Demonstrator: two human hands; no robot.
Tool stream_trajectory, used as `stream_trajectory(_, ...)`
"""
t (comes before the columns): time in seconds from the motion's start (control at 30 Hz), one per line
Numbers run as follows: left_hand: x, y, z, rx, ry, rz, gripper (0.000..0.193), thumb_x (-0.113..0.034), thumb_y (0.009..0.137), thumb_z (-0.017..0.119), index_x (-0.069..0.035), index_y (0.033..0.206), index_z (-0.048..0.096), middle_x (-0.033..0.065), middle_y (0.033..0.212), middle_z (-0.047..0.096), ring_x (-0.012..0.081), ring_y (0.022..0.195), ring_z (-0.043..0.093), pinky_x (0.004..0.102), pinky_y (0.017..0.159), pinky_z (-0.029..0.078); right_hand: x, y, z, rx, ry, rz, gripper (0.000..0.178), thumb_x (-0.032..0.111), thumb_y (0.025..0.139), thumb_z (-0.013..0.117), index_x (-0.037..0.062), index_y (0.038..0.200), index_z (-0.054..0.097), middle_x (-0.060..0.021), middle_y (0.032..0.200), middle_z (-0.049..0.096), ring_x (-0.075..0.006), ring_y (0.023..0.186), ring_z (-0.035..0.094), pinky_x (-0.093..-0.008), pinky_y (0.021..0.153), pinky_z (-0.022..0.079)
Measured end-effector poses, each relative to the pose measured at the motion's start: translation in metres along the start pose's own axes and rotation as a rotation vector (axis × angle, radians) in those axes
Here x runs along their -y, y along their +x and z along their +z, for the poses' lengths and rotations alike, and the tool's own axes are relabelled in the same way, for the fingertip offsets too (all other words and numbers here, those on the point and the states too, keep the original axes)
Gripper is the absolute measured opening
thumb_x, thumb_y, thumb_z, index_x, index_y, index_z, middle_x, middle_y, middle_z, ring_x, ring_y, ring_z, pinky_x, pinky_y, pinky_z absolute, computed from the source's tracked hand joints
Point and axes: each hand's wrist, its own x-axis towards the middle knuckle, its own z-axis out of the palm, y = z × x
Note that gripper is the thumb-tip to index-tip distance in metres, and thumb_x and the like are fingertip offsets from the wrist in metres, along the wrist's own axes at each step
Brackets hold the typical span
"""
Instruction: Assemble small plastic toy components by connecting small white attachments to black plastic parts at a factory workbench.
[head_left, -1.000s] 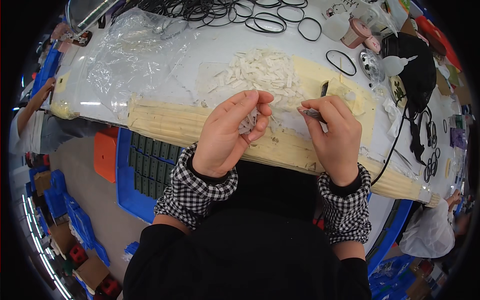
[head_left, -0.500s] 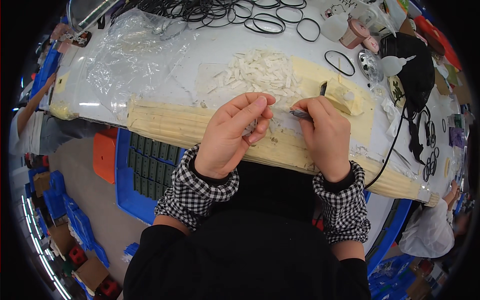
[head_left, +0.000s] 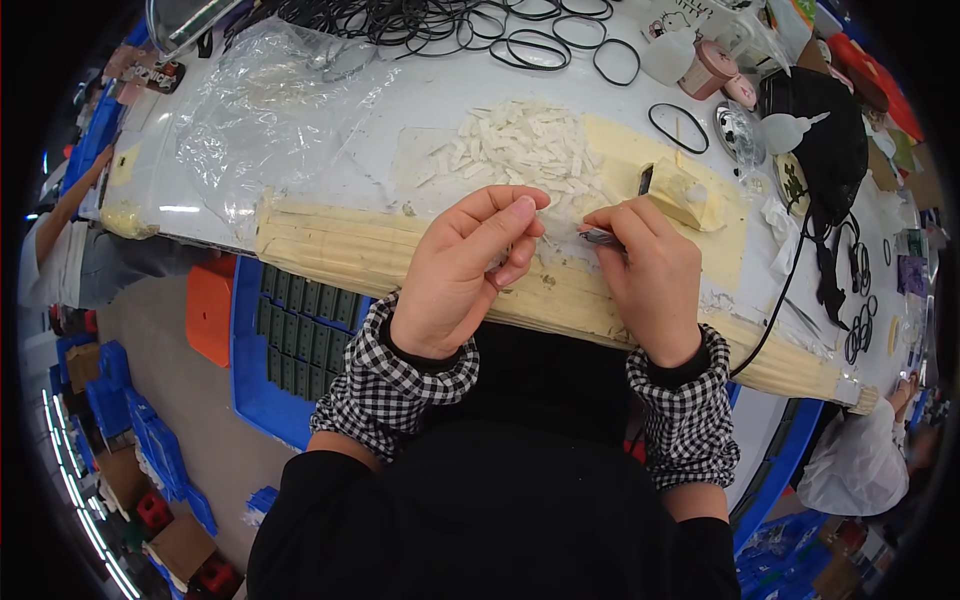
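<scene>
My left hand (head_left: 462,262) is held above the taped front edge of the table, thumb pressed to the curled fingers. Whatever sits inside that grip is mostly hidden. To its right, my right hand (head_left: 652,270) pinches a small grey metallic tool (head_left: 598,238), whose tip points toward the left hand; its exact kind is unclear. Just beyond both hands lies a loose heap of small white strips (head_left: 520,145). A yellow taped block (head_left: 685,195) with a dark slot stands behind my right hand.
Black rubber rings (head_left: 530,48) lie along the back. Clear plastic film (head_left: 270,110) spreads at the left. A black bag (head_left: 815,140) with a hanging cord is at the right. Below the table, a blue crate (head_left: 240,370) holds dark green parts beside an orange stool (head_left: 210,315).
My right hand has shifted very slightly, and the grey tool in it sits a little lower and flatter. My left hand keeps almost the same pose.
</scene>
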Motion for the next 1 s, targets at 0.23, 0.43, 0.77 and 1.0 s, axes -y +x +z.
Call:
stream_trajectory(0.23,0.005,-0.001,0.003,0.087,0.066,-0.026,0.021,-0.016,0.095,0.053,0.000,0.108,0.056,-0.0005,0.082,0.055,0.0035,0.064,0.039,0.0171,0.055,0.032,0.030,0.006,-0.020,-0.077,0.476,0.082,0.015,-0.001,0.070,0.073,0.0007,0.082,0.064,-0.0072,0.076,0.061,-0.0150,0.063,0.062,-0.0246,0.054,0.047)
stream_trajectory(0.43,0.011,-0.002,0.002,0.163,-0.069,-0.033,0.014,-0.015,0.094,0.056,-0.002,0.098,0.057,-0.0022,0.079,0.054,0.0030,0.062,0.038,0.0166,0.055,0.031,0.031,-0.001,-0.018,-0.057,0.476,-0.001,0.020,0.004,0.070,0.076,0.0008,0.086,0.064,-0.0073,0.078,0.062,-0.0141,0.064,0.062,-0.0255,0.054,0.048)
stream_trajectory(0.77,0.005,-0.004,0.001,0.295,-0.130,-0.162,0.017,-0.019,0.098,0.048,-0.004,0.093,0.054,-0.0037,0.076,0.047,0.0026,0.061,0.035,0.0171,0.056,0.032,0.028,0.000,-0.017,0.015,0.115,-0.131,0.035,0.039,0.076,0.070,0.0079,0.079,0.054,-0.0040,0.067,0.053,-0.0217,0.057,0.056,-0.0308,0.047,0.042)
stream_trajectory(1.0,0.007,-0.003,-0.001,0.330,-0.129,-0.153,0.016,-0.018,0.098,0.048,-0.004,0.095,0.053,-0.0036,0.077,0.048,0.0026,0.061,0.035,0.0171,0.057,0.032,0.029,-0.001,-0.015,0.041,0.127,-0.118,0.033,0.037,0.078,0.068,0.0083,0.079,0.053,-0.0041,0.064,0.051,-0.0222,0.055,0.055,-0.0323,0.047,0.041)
